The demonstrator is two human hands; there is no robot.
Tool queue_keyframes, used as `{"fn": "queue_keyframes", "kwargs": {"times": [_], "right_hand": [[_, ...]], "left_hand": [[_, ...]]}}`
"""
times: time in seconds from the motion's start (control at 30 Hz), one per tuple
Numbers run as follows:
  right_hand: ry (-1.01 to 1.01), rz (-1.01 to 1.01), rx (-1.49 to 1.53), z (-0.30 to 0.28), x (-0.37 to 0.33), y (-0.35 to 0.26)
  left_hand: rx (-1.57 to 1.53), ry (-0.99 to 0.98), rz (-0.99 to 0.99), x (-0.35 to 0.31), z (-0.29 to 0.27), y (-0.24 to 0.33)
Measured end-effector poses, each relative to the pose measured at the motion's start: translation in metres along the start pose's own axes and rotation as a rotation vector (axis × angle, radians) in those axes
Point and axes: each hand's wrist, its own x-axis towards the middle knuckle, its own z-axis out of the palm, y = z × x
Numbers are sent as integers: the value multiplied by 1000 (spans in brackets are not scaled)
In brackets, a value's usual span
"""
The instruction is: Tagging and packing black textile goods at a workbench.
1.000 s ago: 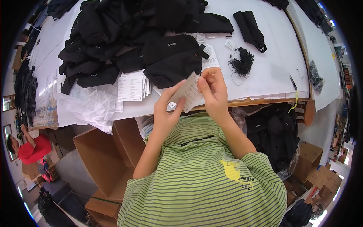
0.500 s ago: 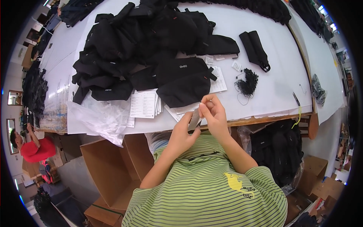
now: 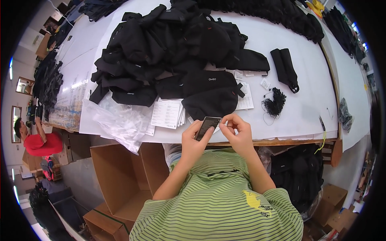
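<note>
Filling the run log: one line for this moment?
left hand: holds dark card | right hand: pinches card's edge | table: black bags

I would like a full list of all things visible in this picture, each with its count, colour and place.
small dark rectangular card: one, dark grey, held between both hands at the table's near edge
black fabric bags: a heap, count unclear, black, table centre
black belt bag: one, black, nearest the hands
folded black pouch: one, black, table right
bundle of black strings: one, black, right of the belt bag
white printed paper sheets: a stack, white, left of the belt bag
clear plastic bags: a pile, transparent, table's left near edge
white table: one, white
brown cardboard box: one, brown, open, on the floor at left
left hand: holds the card
right hand: pinches the card's right edge
</note>
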Motion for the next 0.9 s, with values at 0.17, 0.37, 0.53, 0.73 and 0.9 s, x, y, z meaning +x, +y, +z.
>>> {"fn": "queue_keyframes", "kwargs": {"times": [0.17, 0.37, 0.53, 0.73, 0.9], "right_hand": [[11, -30, -134, 3, -2, -2], [149, -227, -338, 6, -2, -2], [162, -236, -378, 4, 0, 5], [184, -190, -308, 4, -2, 2], [162, -251, -298, 6, -1, 6]], "left_hand": [[31, -38, 0, -2, 1, 4], [-2, -51, 11, -3, 1, -3], [-71, -96, -31, -5, 2, 0], [-109, -12, -34, -3, 8, -8], [-176, -79, -97, -4, 7, -18]]}}
